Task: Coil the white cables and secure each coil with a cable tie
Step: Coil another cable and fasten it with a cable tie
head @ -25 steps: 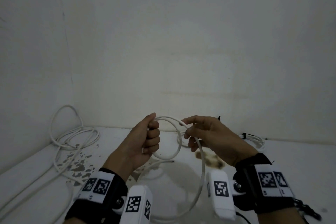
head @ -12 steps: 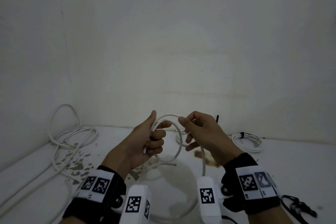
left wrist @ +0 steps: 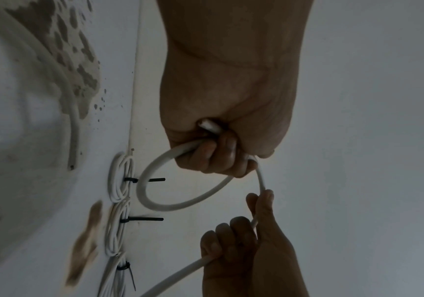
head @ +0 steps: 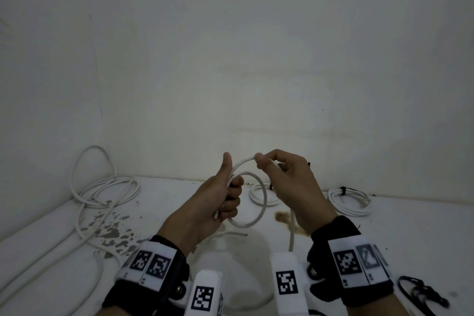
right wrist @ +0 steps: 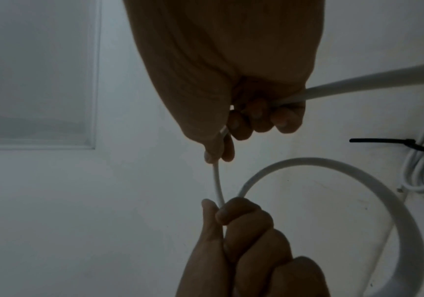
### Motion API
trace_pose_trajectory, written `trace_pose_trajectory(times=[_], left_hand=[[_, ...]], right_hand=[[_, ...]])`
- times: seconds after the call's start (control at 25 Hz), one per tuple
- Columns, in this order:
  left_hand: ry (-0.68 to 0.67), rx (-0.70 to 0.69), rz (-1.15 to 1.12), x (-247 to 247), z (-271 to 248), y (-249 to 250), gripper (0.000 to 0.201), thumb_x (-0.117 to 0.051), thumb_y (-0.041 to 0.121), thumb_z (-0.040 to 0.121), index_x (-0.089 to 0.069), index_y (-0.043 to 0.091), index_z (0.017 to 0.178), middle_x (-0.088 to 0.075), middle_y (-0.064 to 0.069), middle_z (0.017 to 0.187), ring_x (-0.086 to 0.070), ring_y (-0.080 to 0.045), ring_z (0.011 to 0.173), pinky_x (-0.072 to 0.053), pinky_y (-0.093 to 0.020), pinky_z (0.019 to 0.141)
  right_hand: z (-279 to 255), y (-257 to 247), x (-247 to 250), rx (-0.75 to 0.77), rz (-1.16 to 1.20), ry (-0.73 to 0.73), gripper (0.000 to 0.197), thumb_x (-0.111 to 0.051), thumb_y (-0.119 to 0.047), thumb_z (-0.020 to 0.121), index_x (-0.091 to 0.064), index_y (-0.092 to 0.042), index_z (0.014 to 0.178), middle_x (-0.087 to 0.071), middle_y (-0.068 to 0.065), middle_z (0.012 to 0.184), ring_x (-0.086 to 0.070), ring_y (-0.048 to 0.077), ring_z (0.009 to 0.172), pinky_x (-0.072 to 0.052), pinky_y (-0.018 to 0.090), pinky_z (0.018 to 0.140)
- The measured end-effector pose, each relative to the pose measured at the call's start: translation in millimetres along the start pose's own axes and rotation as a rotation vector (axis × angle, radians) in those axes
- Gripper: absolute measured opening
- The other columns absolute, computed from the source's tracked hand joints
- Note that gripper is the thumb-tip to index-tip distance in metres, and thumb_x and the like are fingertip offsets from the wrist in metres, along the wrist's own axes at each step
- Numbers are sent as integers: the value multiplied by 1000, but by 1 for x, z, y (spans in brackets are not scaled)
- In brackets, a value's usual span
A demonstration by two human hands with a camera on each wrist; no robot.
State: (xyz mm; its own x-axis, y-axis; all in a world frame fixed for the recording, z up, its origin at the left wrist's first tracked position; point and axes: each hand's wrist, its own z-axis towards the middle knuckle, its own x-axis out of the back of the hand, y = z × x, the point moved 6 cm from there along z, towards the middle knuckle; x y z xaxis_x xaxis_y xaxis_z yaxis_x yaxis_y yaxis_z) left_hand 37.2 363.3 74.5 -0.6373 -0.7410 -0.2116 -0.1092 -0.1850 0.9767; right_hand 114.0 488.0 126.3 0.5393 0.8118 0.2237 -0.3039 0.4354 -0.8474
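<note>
**Q:** White cable [head: 259, 202] — where was it, and why was it carried off the surface?

**A:** It was held in the air between both hands, above the near middle of the white floor [head: 384, 244]. One finished loop hung from the left hand [head: 215, 202], and the slack trailed down past the right hand [head: 289, 182] to the floor. Held up like this, the loop probably hung round under its own weight and did not drag.

**Q:** How was each hand closed?

**A:** The left hand's fingers [left wrist: 221, 158] were curled round the gathered turns, with the thumb raised. This hand served as the anchor, and the cable's cut end [left wrist: 207, 124] poked out of the fist (left wrist view). The right hand pinched the strand between thumb and forefinger, with the other fingers wrapped loosely round it lower down. It looked placed to feed the next turn across to the left.

**Q:** Why did the tied coils [head: 350, 200] lie at the far right?

**A:** Each was already bound with a black cable tie [head: 345, 189] and seemingly set aside near the wall. Loose cables [head: 102, 192] lay at the far left, well apart from them.

**Q:** And the dark bundle [head: 420, 295] at the near right?

**A:** Possibly spare ties, within the right hand's reach, though the head view showed too little to tell.
</note>
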Motion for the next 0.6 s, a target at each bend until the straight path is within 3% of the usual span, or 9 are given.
trace_pose_trajectory(times=[0.08, 0.16, 0.32, 0.48, 0.6], left_hand=[[59, -28, -82, 7, 1, 1, 52, -39, 67, 91, -48, 19, 74, -21, 7, 57, -13, -8, 43, -16, -21, 39], [104, -50, -162, 15, 2, 5, 45, -40, 56, 98, -47, 19, 74, -20, 7, 55, -13, -7, 39, -15, -20, 35], [125, -62, -285, 20, 3, 10, 43, -42, 43, 102, -38, 22, 66, -19, 8, 47, -13, -6, 32, -13, -18, 31], [57, -33, -298, 17, -3, 14, 44, -47, 45, 98, -32, 25, 61, -17, 9, 44, -10, -5, 30, -9, -16, 32], [-48, -16, -323, 12, -11, 20, 41, -55, 47, 85, -32, 25, 58, -18, 10, 39, -2, -8, 34, -4, -14, 35]], right_hand=[[-1, 4, -7, -74, -53, -113, 33, -54, -35, 101, -71, -12, 85, -45, -11, 51, -38, 3, 43, -35, 21, 51], [-3, 8, -13, -144, -67, -239, 29, -48, -27, 104, -74, -16, 98, -53, 3, 66, -47, 9, 52, -45, 26, 52], [-9, 12, -18, -226, 116, -437, 27, -52, -12, 102, -72, -17, 120, -55, 9, 90, -55, 20, 79, -61, 37, 76], [-6, 13, -12, -187, 183, -282, 29, -73, 2, 85, -75, -15, 107, -46, 11, 97, -61, 15, 67, -62, 48, 75], [-8, 17, -12, -233, 292, -310, 44, -80, 4, 77, -63, -17, 112, -57, 18, 101, -65, 24, 72, -61, 49, 70]])
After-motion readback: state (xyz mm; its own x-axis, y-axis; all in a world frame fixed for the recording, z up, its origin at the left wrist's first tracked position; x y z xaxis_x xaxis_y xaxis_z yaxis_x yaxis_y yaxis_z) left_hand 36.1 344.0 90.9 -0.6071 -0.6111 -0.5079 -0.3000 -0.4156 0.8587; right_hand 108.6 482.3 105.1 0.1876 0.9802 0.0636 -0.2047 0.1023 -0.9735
